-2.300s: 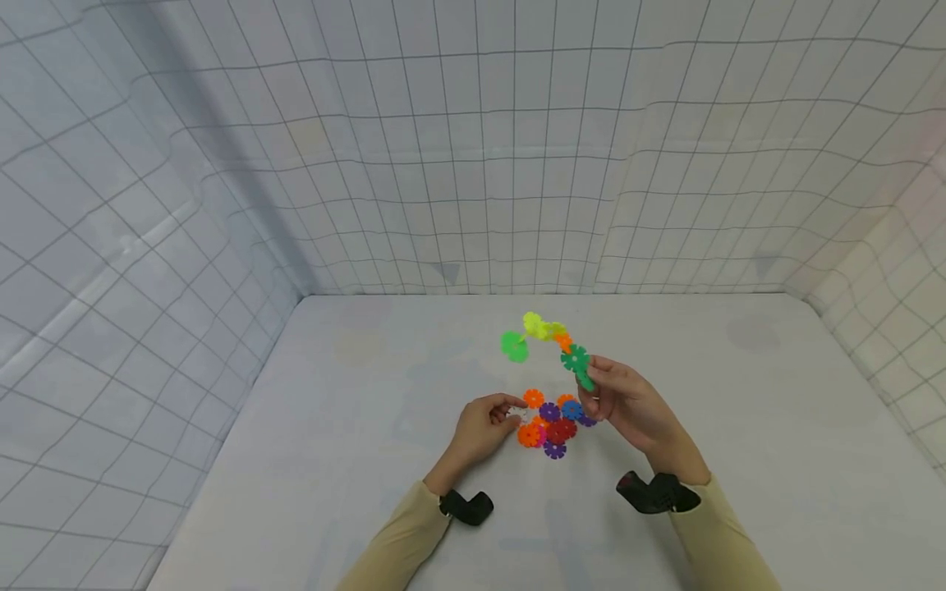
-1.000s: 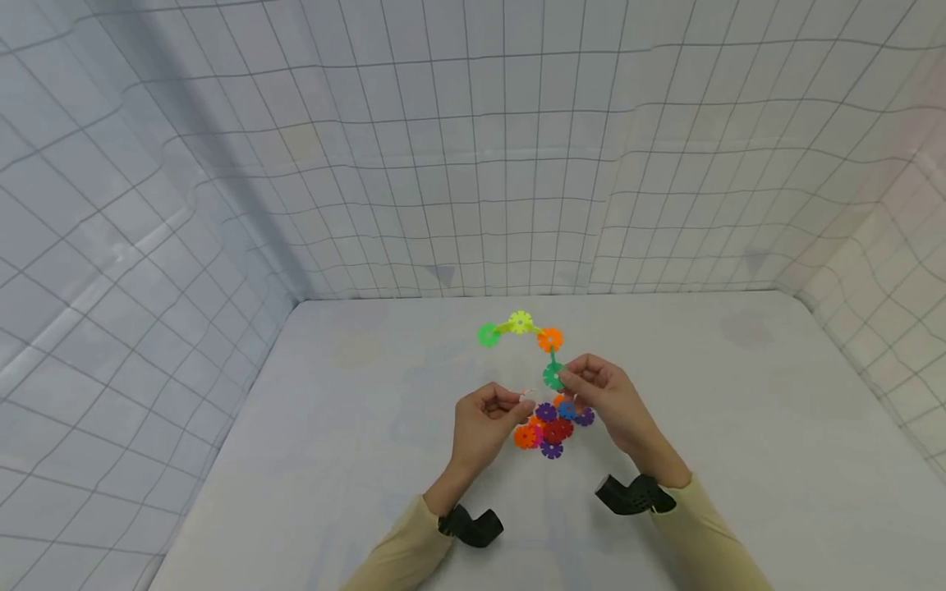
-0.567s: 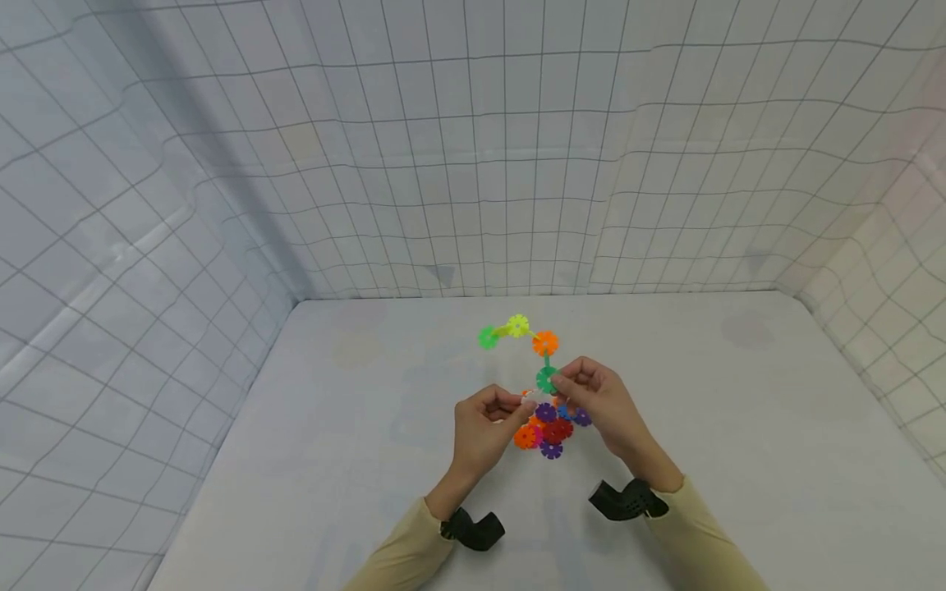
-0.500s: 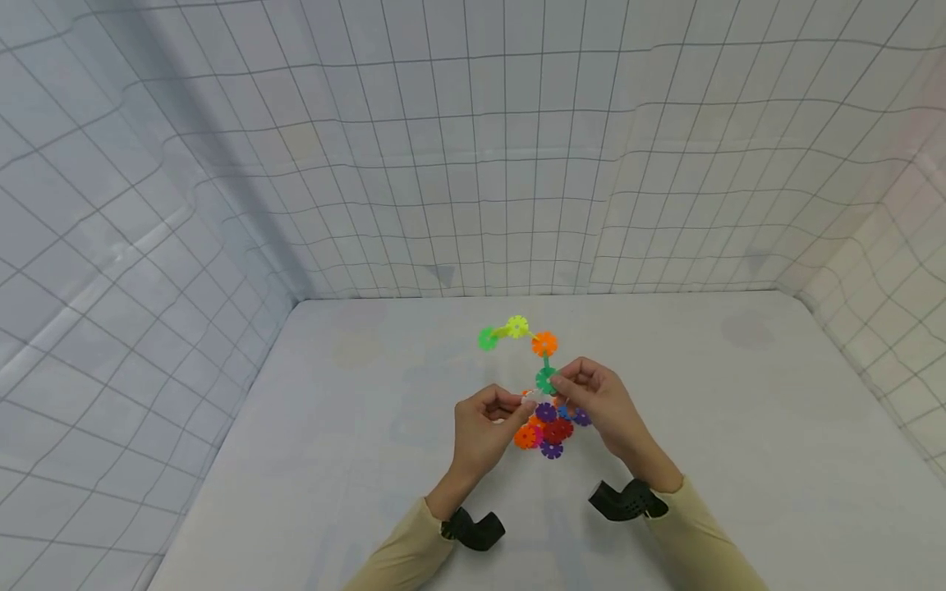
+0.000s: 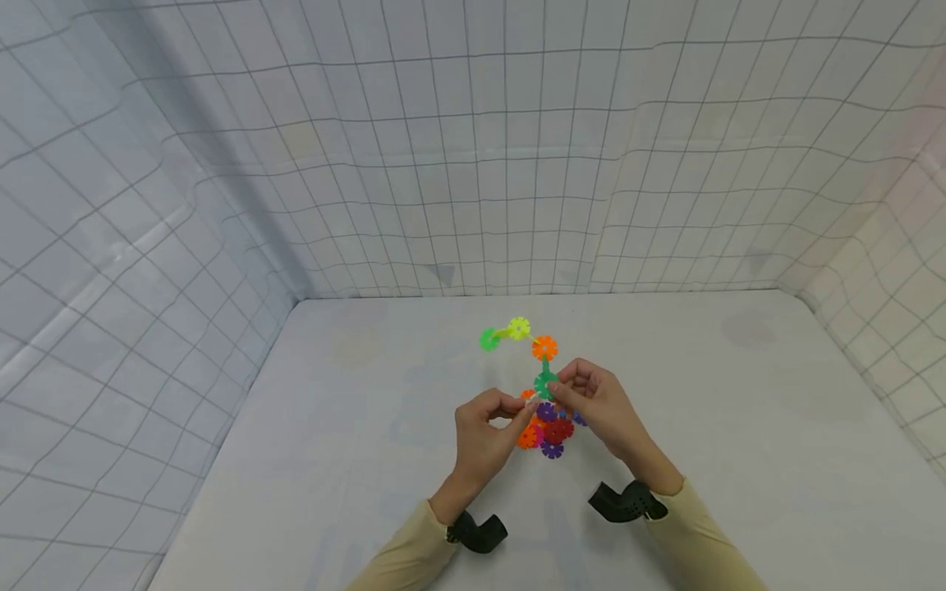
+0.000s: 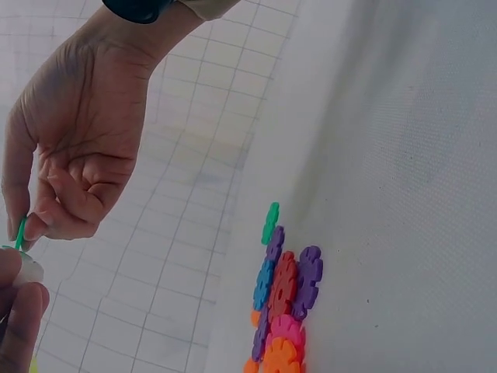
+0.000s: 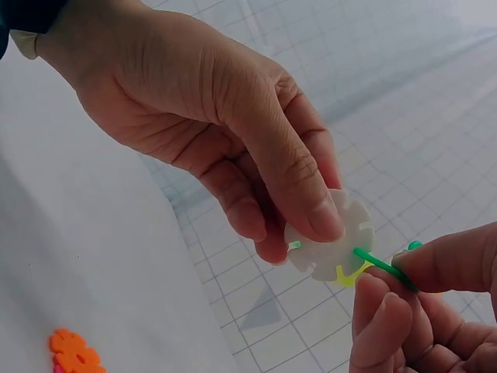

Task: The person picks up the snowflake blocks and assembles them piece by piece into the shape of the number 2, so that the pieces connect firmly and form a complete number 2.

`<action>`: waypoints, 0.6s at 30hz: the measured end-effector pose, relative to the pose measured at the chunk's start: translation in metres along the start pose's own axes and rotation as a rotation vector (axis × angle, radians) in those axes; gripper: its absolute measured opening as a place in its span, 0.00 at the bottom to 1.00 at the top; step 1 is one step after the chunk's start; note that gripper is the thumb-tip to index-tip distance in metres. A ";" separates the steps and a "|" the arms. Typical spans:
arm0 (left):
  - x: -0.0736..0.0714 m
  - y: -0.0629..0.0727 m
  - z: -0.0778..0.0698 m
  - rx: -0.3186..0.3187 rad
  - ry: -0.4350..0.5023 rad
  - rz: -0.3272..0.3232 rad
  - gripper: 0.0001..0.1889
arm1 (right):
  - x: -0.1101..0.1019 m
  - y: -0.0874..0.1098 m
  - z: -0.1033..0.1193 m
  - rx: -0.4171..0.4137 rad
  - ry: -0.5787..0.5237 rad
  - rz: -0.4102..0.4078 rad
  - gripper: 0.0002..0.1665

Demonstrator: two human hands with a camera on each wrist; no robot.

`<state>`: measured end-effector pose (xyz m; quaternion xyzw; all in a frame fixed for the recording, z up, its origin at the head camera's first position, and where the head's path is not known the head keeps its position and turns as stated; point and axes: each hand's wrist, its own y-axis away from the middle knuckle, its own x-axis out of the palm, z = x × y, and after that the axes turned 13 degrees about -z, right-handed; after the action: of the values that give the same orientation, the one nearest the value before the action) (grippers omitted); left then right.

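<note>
Between its thumb and fingers, my left hand [image 5: 480,439] pinches a white notched snowflake disc [image 7: 353,221]. My right hand [image 5: 602,406] pinches the green end disc [image 5: 545,386] of a curved chain of linked discs. From there the chain runs up through another green disc, an orange disc [image 5: 544,348] and yellow discs [image 5: 519,328] to a light green disc [image 5: 489,339]. In the right wrist view the green disc stands edge-on against the white one, its edge at a notch. Both hands are close together above a small heap of loose discs.
The loose discs lie on the white table [image 5: 355,460], among them a red disc [image 5: 559,430], an orange disc [image 5: 527,437] and a purple disc [image 5: 552,450]. White walls with a dark grid [image 5: 532,180] stand at the back and sides.
My left hand has lifted the white disc from the heap. My right hand has moved left and turned the chain, bringing its green end to the white disc.
</note>
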<state>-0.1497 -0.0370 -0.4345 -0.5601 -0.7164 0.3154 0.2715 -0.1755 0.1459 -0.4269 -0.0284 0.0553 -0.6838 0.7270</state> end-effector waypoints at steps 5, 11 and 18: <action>0.000 0.001 0.000 0.040 0.016 -0.006 0.10 | -0.001 -0.001 -0.001 -0.034 -0.022 0.018 0.08; 0.000 0.003 0.000 0.079 0.033 -0.031 0.11 | 0.002 0.001 0.000 -0.042 -0.079 0.003 0.08; 0.002 0.005 0.001 0.093 0.044 -0.053 0.11 | 0.004 0.002 -0.002 -0.051 -0.093 0.015 0.09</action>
<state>-0.1481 -0.0340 -0.4389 -0.5345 -0.7095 0.3283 0.3212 -0.1735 0.1424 -0.4291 -0.0785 0.0391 -0.6745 0.7330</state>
